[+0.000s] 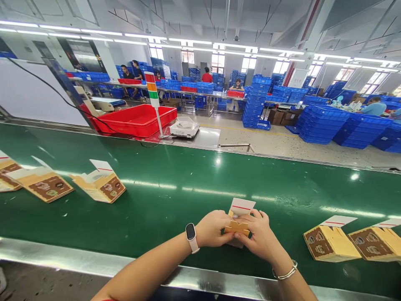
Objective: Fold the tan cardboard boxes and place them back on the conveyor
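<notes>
A small cardboard box [237, 227] stands on the green belt [175, 217], its white lid flap with a red line raised at the back. My left hand [213, 228] grips the box's left side, fingers bent round its edge. On the other side, my right hand [257, 232] holds the box, with the thumb at its front and the fingers over the opening. What lies inside the box is mostly hidden by the fingers.
Open boxes [108, 186] lie at the left of the belt, with more [331, 242] at the right. Beyond the belt are a red tray [134, 121], a white scale [184, 127], a signal light [152, 92], stacked blue crates [255, 102] and several people.
</notes>
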`<state>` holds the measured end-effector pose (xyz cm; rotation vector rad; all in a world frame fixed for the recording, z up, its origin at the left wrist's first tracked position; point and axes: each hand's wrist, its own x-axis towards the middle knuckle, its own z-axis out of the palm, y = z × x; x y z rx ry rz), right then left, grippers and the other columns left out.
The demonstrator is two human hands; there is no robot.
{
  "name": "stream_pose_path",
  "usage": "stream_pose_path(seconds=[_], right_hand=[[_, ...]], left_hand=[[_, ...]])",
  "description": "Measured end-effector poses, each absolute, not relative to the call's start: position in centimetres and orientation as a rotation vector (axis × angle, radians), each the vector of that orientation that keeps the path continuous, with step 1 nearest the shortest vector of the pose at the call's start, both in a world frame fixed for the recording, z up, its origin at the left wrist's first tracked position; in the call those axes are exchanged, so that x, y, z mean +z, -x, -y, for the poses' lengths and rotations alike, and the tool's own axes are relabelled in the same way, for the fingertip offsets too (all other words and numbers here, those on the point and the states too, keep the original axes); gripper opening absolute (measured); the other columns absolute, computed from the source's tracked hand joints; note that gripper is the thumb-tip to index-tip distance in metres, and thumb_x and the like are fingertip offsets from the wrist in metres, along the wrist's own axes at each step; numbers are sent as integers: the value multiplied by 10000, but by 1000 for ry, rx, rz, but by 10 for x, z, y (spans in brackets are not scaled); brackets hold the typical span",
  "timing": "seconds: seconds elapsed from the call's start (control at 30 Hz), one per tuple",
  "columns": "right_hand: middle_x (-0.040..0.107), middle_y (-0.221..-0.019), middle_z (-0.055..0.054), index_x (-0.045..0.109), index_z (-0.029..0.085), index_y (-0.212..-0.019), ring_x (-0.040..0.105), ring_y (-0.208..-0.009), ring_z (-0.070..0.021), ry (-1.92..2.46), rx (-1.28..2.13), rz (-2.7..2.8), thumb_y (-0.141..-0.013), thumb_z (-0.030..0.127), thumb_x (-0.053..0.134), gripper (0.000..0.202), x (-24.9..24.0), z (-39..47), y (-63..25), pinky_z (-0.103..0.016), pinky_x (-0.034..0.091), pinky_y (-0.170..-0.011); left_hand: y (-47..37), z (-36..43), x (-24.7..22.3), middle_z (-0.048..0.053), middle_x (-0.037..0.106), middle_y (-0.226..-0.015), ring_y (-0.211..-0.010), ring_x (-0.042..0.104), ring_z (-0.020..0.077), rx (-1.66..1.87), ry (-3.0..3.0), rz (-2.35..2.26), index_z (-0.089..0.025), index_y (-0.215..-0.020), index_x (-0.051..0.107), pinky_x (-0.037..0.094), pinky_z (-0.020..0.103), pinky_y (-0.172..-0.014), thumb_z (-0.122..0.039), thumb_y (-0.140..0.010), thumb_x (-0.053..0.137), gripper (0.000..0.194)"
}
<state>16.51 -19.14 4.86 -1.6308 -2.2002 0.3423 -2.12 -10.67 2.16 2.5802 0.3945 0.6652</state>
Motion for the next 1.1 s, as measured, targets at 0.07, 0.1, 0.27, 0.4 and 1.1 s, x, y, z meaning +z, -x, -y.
stream_pose_path(seconds=[0.07,0.1,0.27,0.4,1.1], right_hand=[[710,-1067,-42,715,363,-1026,542,-1095,-368,1642,396,2242,-914,448,603,180,54,193,-168,-727,262,-986],[710,-1040,-43,724,365,-989,554,-1080,-361,1631,415,2246,-921,461,585,183,55,194,-172,-724,269,-984],[703,-931,-83,752,282,-887,630,-941,-309,1422,441,1861,-893,634,512,426,35,201,-189,-537,473,-888],[653,-1076,-118,742,233,-683,643,-952,-272,1355,316,1310,-865,559,597,401,9,209,-178,-419,517,-861],[646,-1006,-93,515,202,-1023,640,-960,-318,1402,753,391,-488,411,792,638,20,216,-184,-455,540,-821]], left_hand=[[17,109,17,64,717,-956,-838,640,191,796,-2542,-415,-219,-970,687,478,314,-762,-339,-858,593,189],[13,110,16,68,716,-999,-853,634,193,826,-2537,-399,-223,-976,685,477,324,-776,-341,-844,611,191],[-10,116,19,64,720,-989,-811,598,185,887,-2513,-274,-212,-952,667,456,339,-761,-332,-893,537,186],[-25,123,13,59,665,-735,-707,539,178,954,-2411,-293,-196,-725,601,431,334,-701,-280,-960,351,353],[-72,136,33,95,638,-1063,-1019,602,204,492,-1154,-792,-160,-985,528,457,362,-956,-62,-691,646,331]])
